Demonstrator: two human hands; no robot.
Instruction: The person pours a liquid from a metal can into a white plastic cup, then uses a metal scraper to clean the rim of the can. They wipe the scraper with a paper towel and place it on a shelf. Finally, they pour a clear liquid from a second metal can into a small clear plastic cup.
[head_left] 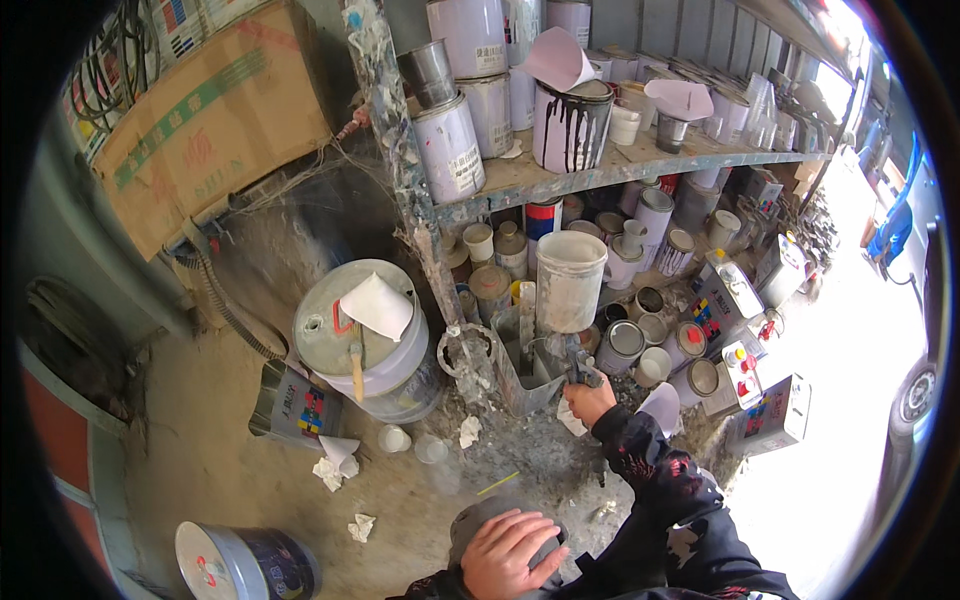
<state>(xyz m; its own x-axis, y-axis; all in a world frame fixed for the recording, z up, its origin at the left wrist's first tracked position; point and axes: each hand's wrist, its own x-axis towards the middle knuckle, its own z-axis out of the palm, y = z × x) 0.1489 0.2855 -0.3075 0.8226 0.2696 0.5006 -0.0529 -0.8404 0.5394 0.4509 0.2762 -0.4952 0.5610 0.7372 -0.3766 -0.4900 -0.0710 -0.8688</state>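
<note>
1 right hand (592,403), clenched round apparent spray gun (584,372), likely for control; 1 left hand (512,550), ungrasping, laid on knee (480,512), likely for support.

Grips a dark tool (583,372) in the right hand (592,402), to the right of the lidded drum (398,362). Rests the left hand (512,550), palm down, on a dark gray rounded surface (478,512), below and right of the drum. Has a brush (357,372) and a white paper cone (378,306) on top of the drum, two small cups (394,439) just in front of it, and a tilted metal can (295,400) just left. Faces paint cans (573,128) on a shelf (560,187) above and right of the drum.
</note>
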